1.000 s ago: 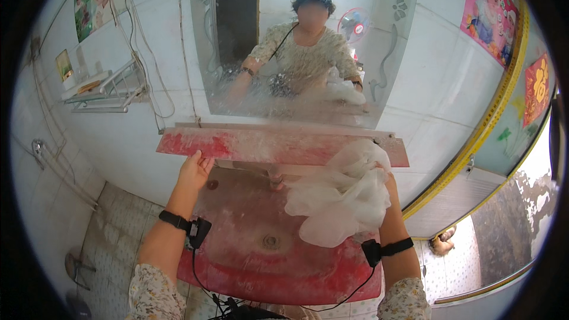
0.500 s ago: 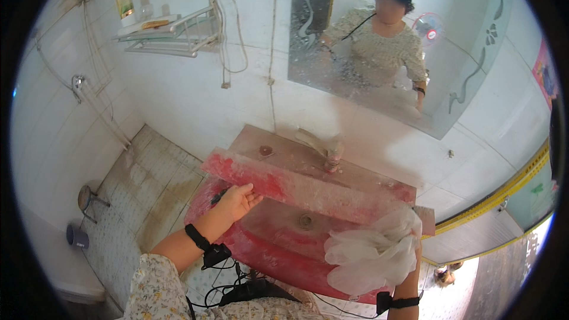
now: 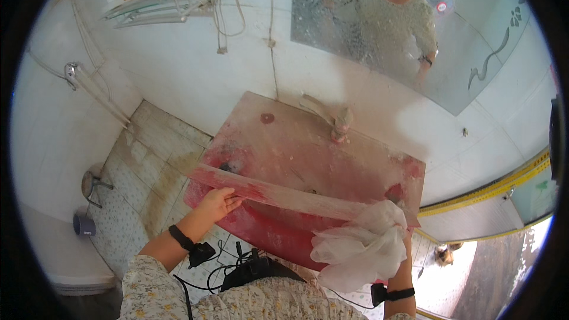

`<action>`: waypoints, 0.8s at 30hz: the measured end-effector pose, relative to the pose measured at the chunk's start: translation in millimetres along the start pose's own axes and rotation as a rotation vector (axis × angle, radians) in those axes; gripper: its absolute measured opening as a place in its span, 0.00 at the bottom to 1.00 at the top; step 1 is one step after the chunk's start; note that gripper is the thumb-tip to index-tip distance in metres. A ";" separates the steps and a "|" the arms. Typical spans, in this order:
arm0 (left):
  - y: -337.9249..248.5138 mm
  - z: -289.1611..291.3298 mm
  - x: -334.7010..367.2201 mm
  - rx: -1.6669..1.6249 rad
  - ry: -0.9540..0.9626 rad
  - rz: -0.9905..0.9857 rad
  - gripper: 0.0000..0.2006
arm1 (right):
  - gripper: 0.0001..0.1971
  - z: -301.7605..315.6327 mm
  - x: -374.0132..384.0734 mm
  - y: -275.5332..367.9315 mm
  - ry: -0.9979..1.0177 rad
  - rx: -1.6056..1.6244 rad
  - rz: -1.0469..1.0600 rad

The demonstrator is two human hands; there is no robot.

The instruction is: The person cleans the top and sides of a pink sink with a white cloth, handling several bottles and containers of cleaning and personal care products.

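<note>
A long narrow panel (image 3: 284, 198), coated in pale dust with red patches, lies tilted across the front of a dusty red washbasin (image 3: 267, 225). My left hand (image 3: 220, 202) is closed on the panel's near edge toward its left end. At the other end, a thin, crumpled white see-through sheet (image 3: 361, 249) bunches and hangs down in front of the basin. My right hand (image 3: 407, 238) is at the gathered top of the sheet, beside the panel's right end; most of its fingers are hidden.
A dusty tap (image 3: 339, 123) stands at the basin's back, below a mirror (image 3: 379, 41). A wall rack (image 3: 172, 6) is at upper left. A stool (image 3: 92, 186) and a dark bucket (image 3: 84, 225) stand on the left floor. Black cables (image 3: 228, 269) hang near my waist.
Both hands have brought the panel toward me, from over the back of the basin to its front rim. The panel is tilted more edge-on, and more of the basin's back ledge shows.
</note>
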State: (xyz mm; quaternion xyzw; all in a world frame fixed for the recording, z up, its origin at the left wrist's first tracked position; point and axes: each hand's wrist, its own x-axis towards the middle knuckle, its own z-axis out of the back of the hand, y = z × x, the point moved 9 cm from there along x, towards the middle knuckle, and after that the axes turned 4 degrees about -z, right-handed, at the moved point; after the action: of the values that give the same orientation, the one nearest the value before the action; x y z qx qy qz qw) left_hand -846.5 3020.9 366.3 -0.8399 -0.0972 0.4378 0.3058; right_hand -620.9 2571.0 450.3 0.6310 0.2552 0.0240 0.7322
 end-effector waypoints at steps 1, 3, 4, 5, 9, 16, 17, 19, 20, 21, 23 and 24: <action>-1.1 8.5 0.5 0.041 -0.020 -0.009 0.07 | 0.12 -3.1 -1.2 -1.6 0.004 0.010 -0.011; 4.8 20.1 3.5 0.048 -0.025 0.001 0.06 | 0.12 -11.1 5.2 -1.0 0.027 0.016 -0.020; 7.5 25.4 4.9 0.045 -0.060 0.024 0.06 | 0.12 -13.6 4.6 -3.3 0.032 0.020 -0.026; 10.1 30.0 6.4 0.043 -0.094 0.048 0.07 | 0.12 -13.9 6.7 -4.1 0.040 0.022 -0.028; 16.0 37.5 6.0 0.030 -0.102 0.084 0.06 | 0.12 -13.2 8.0 -15.7 0.059 -0.020 -0.039; 24.1 44.2 5.8 -0.030 -0.052 0.108 0.13 | 0.10 -32.4 -10.2 -26.5 -0.083 0.651 -0.285; 23.8 42.5 3.2 -0.053 -0.043 0.120 0.15 | 0.11 -28.8 -11.5 -32.6 -0.095 0.653 -0.276; 23.4 44.4 -0.7 -0.048 -0.091 0.117 0.16 | 0.12 -20.4 -14.8 -48.1 -0.120 0.655 -0.255; 23.9 49.1 -0.9 -0.043 -0.144 0.108 0.16 | 0.12 -15.8 -16.6 -54.6 -0.132 0.656 -0.244; 26.3 57.0 -1.0 -0.042 -0.145 0.108 0.16 | 0.13 -15.8 -18.0 -55.9 -0.136 0.659 -0.238; 33.4 63.4 3.3 -0.077 -0.034 0.097 0.17 | 0.14 -22.6 -25.7 -40.4 -0.078 0.557 -0.123; 37.4 66.4 6.4 -0.076 -0.037 0.097 0.17 | 0.16 -27.8 -29.4 -25.5 -0.020 0.453 -0.007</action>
State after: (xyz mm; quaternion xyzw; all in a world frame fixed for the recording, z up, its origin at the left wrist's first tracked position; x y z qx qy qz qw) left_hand -899.4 3022.3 311.1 -0.8464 -0.0786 0.4635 0.2502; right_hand -664.9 2580.7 434.4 0.7787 0.2488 -0.0428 0.5744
